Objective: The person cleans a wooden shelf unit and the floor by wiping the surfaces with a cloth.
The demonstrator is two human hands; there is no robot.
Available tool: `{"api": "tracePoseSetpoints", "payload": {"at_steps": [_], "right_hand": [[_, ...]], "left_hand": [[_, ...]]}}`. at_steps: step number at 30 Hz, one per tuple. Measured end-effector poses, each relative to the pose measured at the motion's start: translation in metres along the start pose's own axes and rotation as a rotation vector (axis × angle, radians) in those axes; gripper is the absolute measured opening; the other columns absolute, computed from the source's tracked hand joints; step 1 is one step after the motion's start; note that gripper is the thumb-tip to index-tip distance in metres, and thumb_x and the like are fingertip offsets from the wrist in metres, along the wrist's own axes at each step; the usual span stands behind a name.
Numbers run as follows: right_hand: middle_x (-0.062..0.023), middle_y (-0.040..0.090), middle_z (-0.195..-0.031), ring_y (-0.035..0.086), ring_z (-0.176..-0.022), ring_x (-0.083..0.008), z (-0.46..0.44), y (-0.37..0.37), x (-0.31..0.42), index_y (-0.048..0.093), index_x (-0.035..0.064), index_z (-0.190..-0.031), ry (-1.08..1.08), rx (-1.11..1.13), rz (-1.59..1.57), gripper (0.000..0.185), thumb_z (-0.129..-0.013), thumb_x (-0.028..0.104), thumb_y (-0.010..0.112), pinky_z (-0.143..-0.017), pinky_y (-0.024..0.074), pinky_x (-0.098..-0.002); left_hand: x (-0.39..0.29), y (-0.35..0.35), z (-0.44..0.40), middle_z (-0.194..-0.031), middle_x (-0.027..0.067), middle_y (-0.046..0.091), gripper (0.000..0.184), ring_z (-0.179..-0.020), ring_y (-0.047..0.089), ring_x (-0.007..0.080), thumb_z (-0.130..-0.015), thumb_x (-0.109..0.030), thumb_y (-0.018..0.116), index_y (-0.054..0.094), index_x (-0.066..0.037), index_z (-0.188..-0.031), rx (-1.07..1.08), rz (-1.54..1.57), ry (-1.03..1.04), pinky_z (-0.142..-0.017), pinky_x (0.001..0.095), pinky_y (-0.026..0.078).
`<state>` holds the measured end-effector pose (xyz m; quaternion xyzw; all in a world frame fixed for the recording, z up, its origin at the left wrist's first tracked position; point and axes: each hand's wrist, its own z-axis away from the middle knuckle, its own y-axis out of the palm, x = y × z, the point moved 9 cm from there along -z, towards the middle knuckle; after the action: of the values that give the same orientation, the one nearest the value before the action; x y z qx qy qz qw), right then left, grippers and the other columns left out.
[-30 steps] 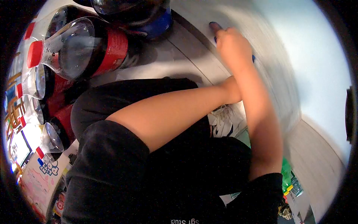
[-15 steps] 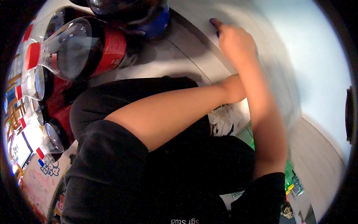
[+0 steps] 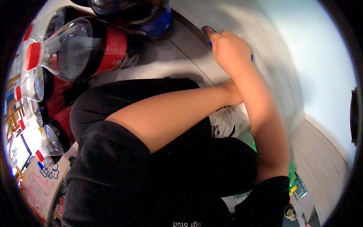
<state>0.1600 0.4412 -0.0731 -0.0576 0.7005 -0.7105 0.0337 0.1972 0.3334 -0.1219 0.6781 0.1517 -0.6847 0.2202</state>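
Observation:
My right hand (image 3: 231, 52) is closed around a dark blue object (image 3: 207, 30) whose kind I cannot make out. A dark rounded end sticks out past the fingertips, and a bit of blue shows by the wrist. The hand is at a pale wood-grain surface (image 3: 261, 28). My left hand (image 3: 236, 94) lies just below, mostly covered by my right forearm, its fingers hidden. Under the left wrist is a crumpled white and black thing (image 3: 227, 121).
Several cola bottles with red caps, such as the nearest bottle (image 3: 72, 49), stand at left. A dark container with a blue band (image 3: 157, 26) is at the top. A pale blue wall (image 3: 325, 75) rises at right. Green and yellow items (image 3: 293, 185) are at lower right.
My right hand has shifted left and slightly down with the dark blue object in it. My left arm has moved slightly left.

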Motion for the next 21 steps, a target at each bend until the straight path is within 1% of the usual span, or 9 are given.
{"api": "tracePoseSetpoints", "payload": {"at_steps": [1,3,7,9,11,13,15,17,21], "right_hand": [[-0.0131,0.062,-0.082,0.063,-0.074,-0.0341,-0.001,-0.003,-0.003,0.062,0.0262,-0.118,0.019,-0.005,-0.015,0.036,-0.088,0.015,0.046,-0.064,0.0515,-0.0456],[-0.0128,0.062,-0.081,0.063,-0.073,-0.034,-0.005,-0.002,-0.006,0.062,0.0264,-0.118,0.038,-0.012,-0.034,0.036,-0.088,0.016,0.047,-0.063,0.0517,-0.0452],[-0.0126,0.06,-0.078,0.062,-0.07,-0.0335,0.0,-0.006,-0.005,0.062,0.0278,-0.118,0.06,-0.053,-0.004,0.036,-0.087,0.015,0.048,-0.062,0.0518,-0.0444],[-0.0127,0.059,-0.077,0.062,-0.07,-0.0332,0.01,-0.009,-0.001,0.062,0.0281,-0.118,0.041,-0.026,0.017,0.036,-0.087,0.015,0.049,-0.062,0.0519,-0.0443],[-0.0125,0.064,-0.081,0.065,-0.079,-0.0319,0.02,-0.009,-0.006,0.064,0.0241,-0.113,0.056,0.011,-0.033,0.033,-0.084,0.015,0.052,-0.067,0.0517,-0.0445],[-0.0123,0.064,-0.081,0.065,-0.079,-0.0316,0.018,-0.008,-0.006,0.064,0.0238,-0.113,0.054,0.01,-0.032,0.033,-0.084,0.015,0.051,-0.067,0.0514,-0.0446],[-0.0121,0.064,-0.081,0.065,-0.079,-0.0314,0.014,-0.005,-0.006,0.064,0.0236,-0.113,0.056,0.01,-0.03,0.033,-0.084,0.015,0.051,-0.068,0.0512,-0.0447],[-0.0117,0.061,-0.078,0.063,-0.072,-0.0321,0.004,-0.003,-0.001,0.06,0.0279,-0.119,0.032,-0.002,0.039,0.037,-0.086,0.014,0.05,-0.062,0.0519,-0.0432],[-0.0106,0.065,-0.081,0.066,-0.078,-0.0314,0.0,-0.004,-0.002,0.064,0.0239,-0.113,0.079,-0.007,-0.003,0.035,-0.083,0.014,0.051,-0.067,0.0521,-0.0447]], "left_hand": [[-0.004,0.0,-0.001,-0.105,0.0183,0.063,0.019,-0.101,0.056,0.0285,-0.083,-0.016,0.062,0.061,-0.001,-0.095,0.003,0.002,0.0,-0.092,0.0411,0.041],[-0.001,0.001,-0.004,-0.119,0.0207,0.059,0.034,-0.111,0.055,0.0339,-0.088,-0.029,0.051,0.061,-0.003,-0.108,0.064,-0.087,-0.054,-0.096,0.0409,0.041],[-0.003,0.003,-0.001,-0.119,0.0203,0.059,0.033,-0.112,0.054,0.0334,-0.088,-0.027,0.052,0.061,-0.003,-0.107,0.089,-0.09,-0.002,-0.096,0.0411,0.041],[-0.008,-0.003,0.001,-0.108,0.018,0.061,0.02,-0.105,0.055,0.0292,-0.086,-0.018,0.057,0.06,-0.004,-0.099,0.003,-0.117,0.026,-0.093,0.0417,0.041],[-0.007,-0.002,-0.001,-0.109,0.0179,0.061,0.019,-0.105,0.055,0.0291,-0.086,-0.018,0.057,0.06,-0.004,-0.099,-0.012,-0.13,0.004,-0.093,0.0417,0.04],[-0.003,-0.002,-0.001,-0.11,0.0177,0.061,0.019,-0.106,0.055,0.0291,-0.086,-0.018,0.057,0.061,-0.004,-0.1,-0.03,-0.136,-0.011,-0.094,0.0417,0.04],[0.001,0.001,-0.002,-0.119,0.0187,0.059,0.032,-0.114,0.053,0.0318,-0.088,-0.029,0.052,0.061,-0.004,-0.106,0.032,-0.107,-0.024,-0.097,0.0406,0.039],[0.0,0.001,0.0,-0.119,0.0188,0.059,0.032,-0.113,0.053,0.0319,-0.088,-0.028,0.052,0.061,-0.004,-0.106,0.03,-0.146,-0.025,-0.097,0.0406,0.04],[-0.003,0.003,0.001,-0.118,0.019,0.059,0.032,-0.112,0.054,0.0324,-0.088,-0.027,0.051,0.061,-0.003,-0.107,0.094,-0.176,-0.036,-0.096,0.0409,0.041]]}}
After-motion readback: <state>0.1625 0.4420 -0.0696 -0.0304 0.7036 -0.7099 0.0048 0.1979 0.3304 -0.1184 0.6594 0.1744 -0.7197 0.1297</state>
